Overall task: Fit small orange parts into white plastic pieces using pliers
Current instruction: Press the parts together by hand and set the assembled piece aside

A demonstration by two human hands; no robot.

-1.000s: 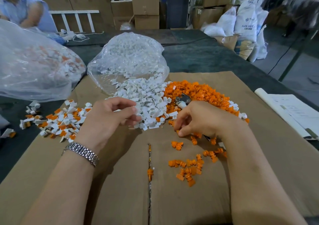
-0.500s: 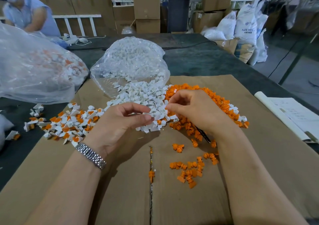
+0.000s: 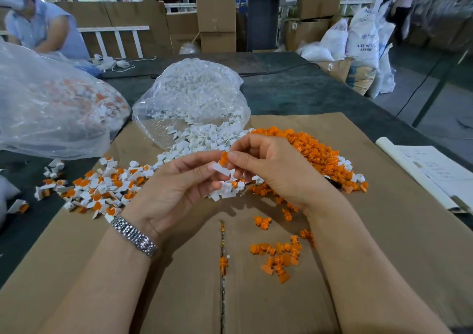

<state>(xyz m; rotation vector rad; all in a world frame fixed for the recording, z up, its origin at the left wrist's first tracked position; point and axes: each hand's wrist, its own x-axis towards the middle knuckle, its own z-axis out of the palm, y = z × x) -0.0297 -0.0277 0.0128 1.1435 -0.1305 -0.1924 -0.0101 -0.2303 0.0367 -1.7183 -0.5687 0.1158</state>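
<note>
Nearest to the camera lies a flat brown cardboard sheet [image 3: 384,244] with a narrow slit down its middle, and one orange part [image 3: 223,263] is stuck in this slit. To the right of the slit a small group of loose orange parts [image 3: 277,255] is scattered; they are ribbed and look like soft plastic.

Above the cardboard both hands meet. The left hand [image 3: 176,190], with a shiny metal watch band [image 3: 133,236] on the wrist, pinches a white plastic piece [image 3: 222,170] between thumb and curled fingers. The right hand [image 3: 276,172] pinches a small orange part [image 3: 224,159] with thumb and forefinger, and this part touches the top of the white piece. A thin dark tip of a tool [image 3: 334,183] shows behind the right wrist; I cannot tell if it is the pliers.

Left of the hands lies a heap of assembled white and orange pieces [image 3: 102,187]. Behind the hands are a white pile [image 3: 204,139] and an orange pile [image 3: 312,149], side by side.

Farther on the dark desk [image 3: 307,95], a clear crinkled bag [image 3: 192,95] holds more white pieces. A bigger clear bag [image 3: 51,108] is at left. Far right, a white sack [image 3: 362,39] reads "ABS RES".
</note>
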